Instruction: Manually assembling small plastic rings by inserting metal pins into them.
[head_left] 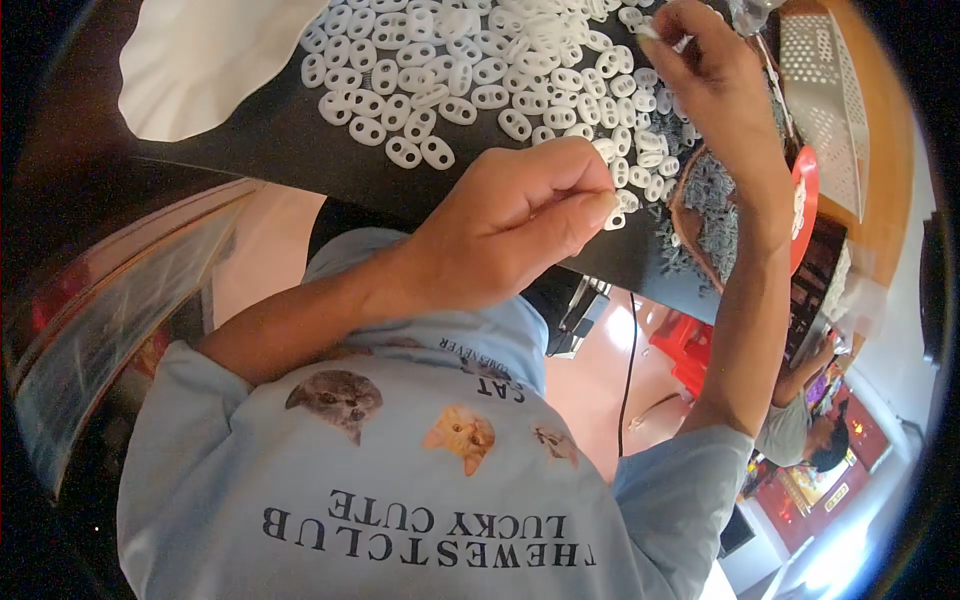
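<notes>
At the near edge of the pile of white two-holed pieces (pixel 490 70) on the dark worktop (pixel 270 140): left hand (pixel 510 220), thumb and forefinger pinching one white piece (pixel 614 220). Beyond the pile's right side: right hand (pixel 722 92), fingertips drawn together; cannot tell what they grip. Small grey parts (pixel 718 215) heaped right of the pile. Step, as judged: handling pieces singly, possibly for joining. Next move probably calls for right fingertips meeting the steadied left piece.

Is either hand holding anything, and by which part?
The left hand apparently pinches a white two-holed piece by one end. The right hand seems to pinch something white; which part is unclear.
</notes>
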